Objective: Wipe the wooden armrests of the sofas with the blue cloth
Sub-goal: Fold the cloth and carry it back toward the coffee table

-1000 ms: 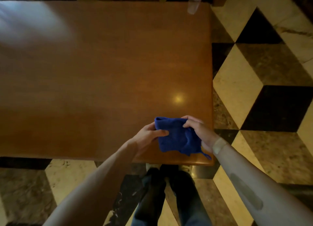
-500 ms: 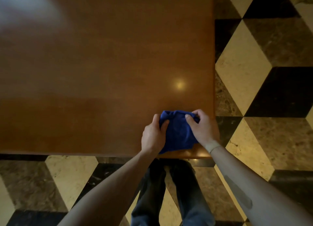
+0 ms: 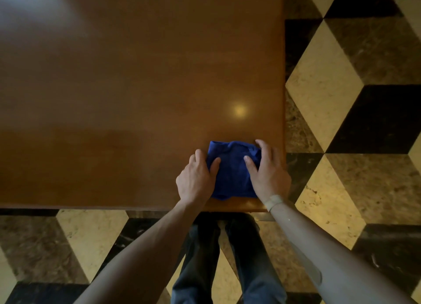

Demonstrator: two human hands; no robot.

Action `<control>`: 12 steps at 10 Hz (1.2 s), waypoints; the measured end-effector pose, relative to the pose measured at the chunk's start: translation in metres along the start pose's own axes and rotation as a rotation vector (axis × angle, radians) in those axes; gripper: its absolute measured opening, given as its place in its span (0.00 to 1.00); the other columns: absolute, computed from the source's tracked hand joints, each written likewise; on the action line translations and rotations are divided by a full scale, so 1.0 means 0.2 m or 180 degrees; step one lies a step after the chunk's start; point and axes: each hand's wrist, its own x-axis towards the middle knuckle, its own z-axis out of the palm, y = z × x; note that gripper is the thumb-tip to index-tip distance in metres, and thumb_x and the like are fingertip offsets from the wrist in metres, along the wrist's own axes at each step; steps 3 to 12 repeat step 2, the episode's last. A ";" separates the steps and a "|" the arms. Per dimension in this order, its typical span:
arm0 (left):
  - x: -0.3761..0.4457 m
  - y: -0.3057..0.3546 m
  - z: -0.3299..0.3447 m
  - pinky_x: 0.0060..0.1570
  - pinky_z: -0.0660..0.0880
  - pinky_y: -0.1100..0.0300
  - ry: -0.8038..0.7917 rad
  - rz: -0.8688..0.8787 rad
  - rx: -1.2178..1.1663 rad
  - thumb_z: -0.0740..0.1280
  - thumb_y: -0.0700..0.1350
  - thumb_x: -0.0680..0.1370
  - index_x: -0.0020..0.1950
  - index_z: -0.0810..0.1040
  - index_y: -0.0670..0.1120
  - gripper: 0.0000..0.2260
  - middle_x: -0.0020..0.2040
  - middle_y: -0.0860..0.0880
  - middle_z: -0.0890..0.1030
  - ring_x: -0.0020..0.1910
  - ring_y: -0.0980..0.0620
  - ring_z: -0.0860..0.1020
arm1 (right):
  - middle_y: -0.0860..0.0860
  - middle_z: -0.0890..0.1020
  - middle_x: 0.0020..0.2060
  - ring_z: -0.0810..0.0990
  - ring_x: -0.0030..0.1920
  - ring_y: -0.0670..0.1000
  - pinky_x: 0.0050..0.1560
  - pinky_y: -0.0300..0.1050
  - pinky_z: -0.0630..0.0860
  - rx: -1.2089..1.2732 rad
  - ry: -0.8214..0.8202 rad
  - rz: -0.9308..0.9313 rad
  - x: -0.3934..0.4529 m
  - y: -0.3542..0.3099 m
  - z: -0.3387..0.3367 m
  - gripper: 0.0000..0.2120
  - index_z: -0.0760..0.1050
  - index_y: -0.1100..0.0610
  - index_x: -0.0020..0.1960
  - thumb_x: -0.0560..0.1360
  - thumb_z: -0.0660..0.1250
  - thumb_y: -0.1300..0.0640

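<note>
Blue cloth (image 3: 232, 171) lies bunched on table (image 3: 114, 98); both hands' fingers (image 3: 262, 148) pinch its sides, edges hidden.

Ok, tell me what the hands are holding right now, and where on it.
The blue cloth on the wooden table: left hand pinches its left edge, right hand its right.

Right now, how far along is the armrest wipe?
Done: nothing visible; no sofa or armrest is in the head view. In hand: the blue cloth lies bunched at the wooden table's near right corner, left hand and right hand gripping its sides. Left: all the armrest wiping.
</note>
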 end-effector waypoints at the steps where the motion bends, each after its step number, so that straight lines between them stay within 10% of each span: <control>1: -0.05 -0.01 -0.06 0.35 0.71 0.51 0.0128 0.0122 -0.0060 0.55 0.62 0.82 0.54 0.67 0.48 0.17 0.51 0.49 0.74 0.47 0.46 0.77 | 0.53 0.71 0.68 0.75 0.63 0.55 0.47 0.47 0.81 0.0111 -0.0042 0.0059 -0.07 -0.02 -0.05 0.26 0.62 0.46 0.73 0.78 0.65 0.45; 12: -0.10 -0.02 -0.13 0.37 0.75 0.50 0.0266 0.0293 -0.0205 0.55 0.60 0.82 0.54 0.69 0.47 0.16 0.52 0.50 0.73 0.50 0.49 0.75 | 0.52 0.71 0.68 0.74 0.65 0.53 0.53 0.47 0.79 0.0388 0.0040 0.0176 -0.12 -0.06 -0.10 0.27 0.63 0.47 0.74 0.78 0.66 0.46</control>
